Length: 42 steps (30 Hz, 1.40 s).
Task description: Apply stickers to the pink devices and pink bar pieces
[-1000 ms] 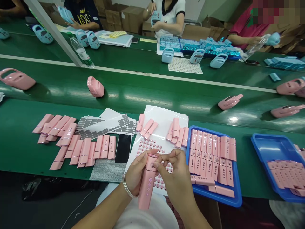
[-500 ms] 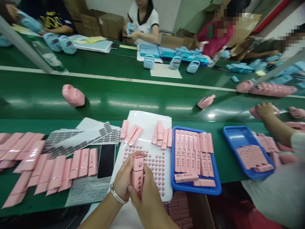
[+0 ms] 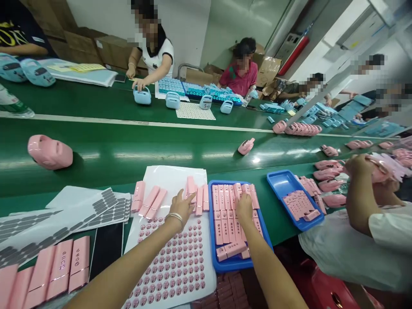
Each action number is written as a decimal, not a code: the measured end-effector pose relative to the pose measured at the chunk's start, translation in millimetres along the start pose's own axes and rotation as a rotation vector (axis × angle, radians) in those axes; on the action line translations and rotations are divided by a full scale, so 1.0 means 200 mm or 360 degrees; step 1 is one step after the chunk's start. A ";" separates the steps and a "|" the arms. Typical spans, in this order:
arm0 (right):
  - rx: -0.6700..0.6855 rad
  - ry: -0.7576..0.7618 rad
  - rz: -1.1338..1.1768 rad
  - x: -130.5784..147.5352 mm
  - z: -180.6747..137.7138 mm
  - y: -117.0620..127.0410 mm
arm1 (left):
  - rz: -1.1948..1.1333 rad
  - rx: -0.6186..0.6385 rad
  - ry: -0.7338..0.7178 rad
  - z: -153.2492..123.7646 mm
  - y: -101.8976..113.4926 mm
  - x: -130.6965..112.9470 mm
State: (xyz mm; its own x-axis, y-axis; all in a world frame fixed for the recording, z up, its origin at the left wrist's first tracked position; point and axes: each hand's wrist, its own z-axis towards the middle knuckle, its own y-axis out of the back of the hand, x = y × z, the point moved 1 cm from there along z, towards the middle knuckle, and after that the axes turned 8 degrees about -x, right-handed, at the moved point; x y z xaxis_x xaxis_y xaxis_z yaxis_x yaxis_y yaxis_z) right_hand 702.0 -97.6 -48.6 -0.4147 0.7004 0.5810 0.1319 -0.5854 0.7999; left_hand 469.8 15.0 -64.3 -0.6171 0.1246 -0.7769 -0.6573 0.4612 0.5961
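My left hand (image 3: 182, 206) reaches over the white sticker sheet (image 3: 170, 244), fingers apart, at a small group of pink plastic bars (image 3: 199, 199). Whether a fingertip touches one I cannot tell. My right hand (image 3: 245, 208) is over the blue tray (image 3: 222, 269), its fingers closed on a pink bar (image 3: 238, 189) in the upper row and hiding most of it. Rows of pink bars with small round marks fill the tray; one bar (image 3: 231, 250) lies crosswise at its near end. Round stickers cover the sheet's lower part. More pink bars (image 3: 149, 201) lie at its upper left.
Left are grey-patterned sheets (image 3: 86, 214), a black phone (image 3: 107, 244) and pink bars (image 3: 61, 270). A pink rounded case (image 3: 49, 152) stands on the green belt (image 3: 144, 150). Right are another blue tray (image 3: 277, 184) and a co-worker's arm (image 3: 360, 184). People sit opposite behind blue parts.
My hands, together around a pink bar before, have parted. The left has gone to the bars on the sheet, the right to the tray. The view has swung right.
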 end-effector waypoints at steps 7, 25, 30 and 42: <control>0.0125 0.0263 0.0264 0.15 -0.38 -0.05 | 0.0178 -0.0014 0.0043 0.16 -0.05 -0.01; 0.0806 0.0285 0.0514 0.32 -0.94 -0.49 | -0.1407 -0.0849 0.0756 -0.64 0.72 0.46; 0.0924 0.0130 0.0629 0.36 -0.87 -0.47 | -0.2355 -0.0562 0.1055 -0.69 0.66 0.42; 0.1305 -0.0261 0.1288 0.77 -0.96 0.13 | -0.2471 0.0052 0.1125 -0.74 0.49 0.10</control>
State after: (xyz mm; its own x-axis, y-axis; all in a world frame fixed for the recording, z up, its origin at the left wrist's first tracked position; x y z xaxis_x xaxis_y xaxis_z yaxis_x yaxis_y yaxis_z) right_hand 467.7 -83.1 32.3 0.1709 0.3223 0.9311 0.8729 -0.4879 0.0087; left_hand 328.9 -66.9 8.9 0.4837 -0.8063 -0.3403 -0.7782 -0.2184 -0.5888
